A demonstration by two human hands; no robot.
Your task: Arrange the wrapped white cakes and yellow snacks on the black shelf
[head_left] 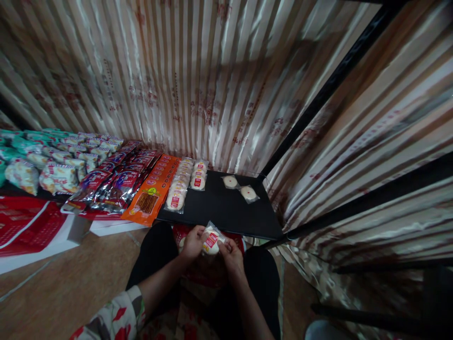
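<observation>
Between both hands, just off the shelf's near edge, is a round white pastry in a clear wrapper with a red label (211, 240). My left hand (193, 242) pinches its left side, and my right hand (231, 254) grips its right side. In front lies a black shelf (215, 208). Matching wrapped pastries overlap in a long row (178, 186) on it, with a shorter row (198, 175) to the right. Two loose wrapped pastries, one farther back (230, 182) and one nearer (249, 192), lie at the right with small red dots facing up.
Orange snack packs (152, 189), dark red pouches (118, 182) and white-and-yellow bags (58, 177) line the shelf leftward. Red boxes (28, 226) stand below at left. A striped curtain (198, 85) hangs behind; black metal bars (329, 85) frame the right side.
</observation>
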